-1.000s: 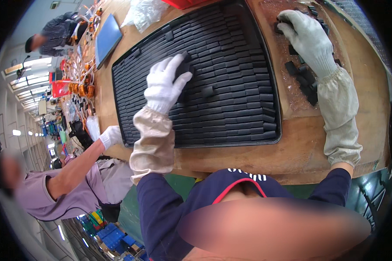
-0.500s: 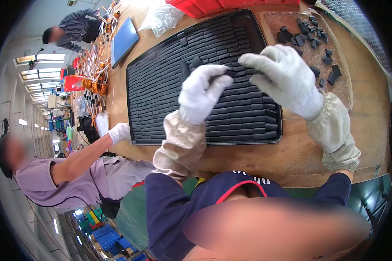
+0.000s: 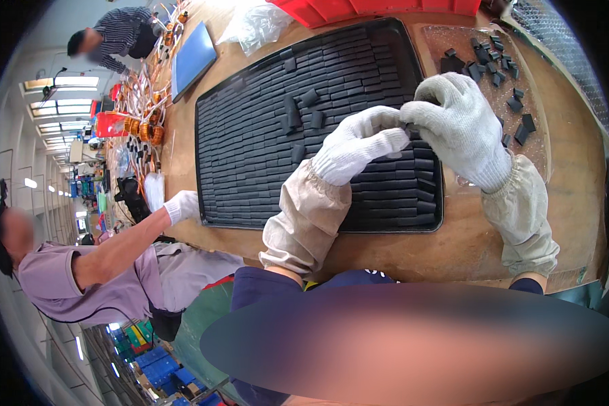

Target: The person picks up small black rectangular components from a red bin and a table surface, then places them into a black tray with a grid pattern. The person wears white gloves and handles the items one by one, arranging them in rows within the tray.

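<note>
A large black tray (image 3: 442,210) is filled with tight rows of small black rectangular pieces (image 3: 264,135), and several loose ones lie on top of the rows, including one loose piece (image 3: 309,97). Over the tray's right side my two gloved hands meet at the fingertips. My left hand (image 3: 358,143) is closed in a pinch with thumb and forefinger toward the right. My right hand (image 3: 459,128) is also closed, its fingertips bent down against the left ones. A bit of a small black piece shows dark between them; the fingers hide most of it.
Right of the tray, more loose black pieces (image 3: 514,105) are scattered on a speckled mat (image 3: 538,142). A red bin (image 3: 386,7), a clear plastic bag (image 3: 260,27) and a blue panel (image 3: 192,61) stand beyond. At left, a co-worker's gloved hand (image 3: 183,207) rests by the tray's edge.
My left hand has moved right with the black piece, and my right hand's fingers have closed in to meet it. More loose pieces on the rows are uncovered.
</note>
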Available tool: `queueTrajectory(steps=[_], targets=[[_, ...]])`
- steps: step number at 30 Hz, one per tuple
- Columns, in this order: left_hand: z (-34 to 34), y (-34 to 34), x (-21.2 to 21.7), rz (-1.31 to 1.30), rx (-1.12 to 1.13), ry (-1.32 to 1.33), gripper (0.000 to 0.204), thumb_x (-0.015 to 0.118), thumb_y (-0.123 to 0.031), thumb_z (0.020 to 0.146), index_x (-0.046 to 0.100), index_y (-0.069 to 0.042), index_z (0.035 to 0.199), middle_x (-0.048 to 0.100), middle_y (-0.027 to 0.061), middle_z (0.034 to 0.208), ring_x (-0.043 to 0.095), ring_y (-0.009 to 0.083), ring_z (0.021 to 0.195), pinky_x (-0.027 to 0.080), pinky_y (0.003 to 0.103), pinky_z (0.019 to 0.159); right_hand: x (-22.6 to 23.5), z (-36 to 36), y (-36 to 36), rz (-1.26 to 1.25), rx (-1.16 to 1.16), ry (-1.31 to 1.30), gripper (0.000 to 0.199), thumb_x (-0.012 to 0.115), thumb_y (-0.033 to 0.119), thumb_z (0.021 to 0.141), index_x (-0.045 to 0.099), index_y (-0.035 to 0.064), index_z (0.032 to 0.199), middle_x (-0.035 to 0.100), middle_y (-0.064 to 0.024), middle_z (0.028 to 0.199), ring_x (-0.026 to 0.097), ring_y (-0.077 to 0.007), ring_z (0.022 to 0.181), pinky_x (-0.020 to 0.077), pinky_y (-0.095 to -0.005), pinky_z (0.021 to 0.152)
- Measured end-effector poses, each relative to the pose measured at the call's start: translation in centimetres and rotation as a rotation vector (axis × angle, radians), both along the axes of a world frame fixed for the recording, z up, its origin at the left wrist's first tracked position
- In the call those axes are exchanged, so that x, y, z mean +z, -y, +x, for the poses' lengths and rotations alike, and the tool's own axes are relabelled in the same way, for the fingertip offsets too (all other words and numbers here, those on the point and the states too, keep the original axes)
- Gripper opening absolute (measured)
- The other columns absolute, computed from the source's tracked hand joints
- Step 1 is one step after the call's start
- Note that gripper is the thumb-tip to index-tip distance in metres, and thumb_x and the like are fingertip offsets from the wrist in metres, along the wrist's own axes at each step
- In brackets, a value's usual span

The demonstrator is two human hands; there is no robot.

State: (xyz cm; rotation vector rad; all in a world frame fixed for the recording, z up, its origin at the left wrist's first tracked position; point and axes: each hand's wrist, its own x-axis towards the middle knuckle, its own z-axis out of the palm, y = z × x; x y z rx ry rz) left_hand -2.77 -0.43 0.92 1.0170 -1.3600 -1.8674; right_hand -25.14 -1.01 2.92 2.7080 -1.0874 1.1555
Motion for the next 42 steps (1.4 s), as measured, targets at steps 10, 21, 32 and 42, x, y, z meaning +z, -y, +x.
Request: queueTrajectory(steps=[10, 21, 32, 42], targets=[[-0.5, 0.5, -1.0, -0.078, 0.091, 0.017, 0.026, 0.071, -0.011, 0.094, 0.067, 0.000, 0.117, 0.071, 0.0051, 0.095, 0.066, 0.0099, 0.084, 0.055, 0.025, 0.077, -1.4, 0.6, -0.6, 0.827, 0.206, 0.704, 0.021, 0.071, -0.005, 0.086, 0.064, 0.0009, 0.105, 0.067, -0.0033, 0.099, 0.062, -0.0097, 0.092, 0.0512, -0.0256, 0.088], [-1.2, 0.2, -0.3, -0.032, 0.153, 0.035, 0.031, 0.068, -0.015, 0.097, 0.065, 0.001, 0.123, 0.070, 0.0062, 0.105, 0.065, 0.0111, 0.090, 0.055, 0.026, 0.081, -1.9, 0.3, 0.7, 0.270, 0.066, 0.248, 0.023, 0.076, 0.007, 0.078, 0.067, 0.0033, 0.099, 0.068, -0.0105, 0.101, 0.067, -0.0295, 0.095, 0.0526, -0.0380, 0.086], [-0.8, 3.2, 1.2, -0.584, 0.249, 0.608, 0.029, 0.067, -0.018, 0.095, 0.069, -0.003, 0.120, 0.073, 0.0093, 0.108, 0.069, 0.0143, 0.096, 0.054, 0.030, 0.088, -0.7, -2.2, 1.4, 0.278, -0.037, 0.478, 0.020, 0.069, 0.001, 0.083, 0.064, 0.0050, 0.102, 0.066, -0.0127, 0.097, 0.066, -0.0323, 0.092, 0.0533, -0.0414, 0.081], [-1.3, 17.7, -3.6, -1.394, 0.236, 1.375, 0.027, 0.073, -0.040, 0.085, 0.077, -0.030, 0.110, 0.066, 0.0095, 0.122, 0.059, 0.0351, 0.112, 0.050, 0.048, 0.094, 0.9, -6.3, 3.2, 0.173, -0.382, 0.140, 0.015, 0.068, 0.017, 0.088, 0.071, 0.0068, 0.098, 0.070, -0.0114, 0.096, 0.067, -0.0305, 0.094, 0.0535, -0.0400, 0.085]])
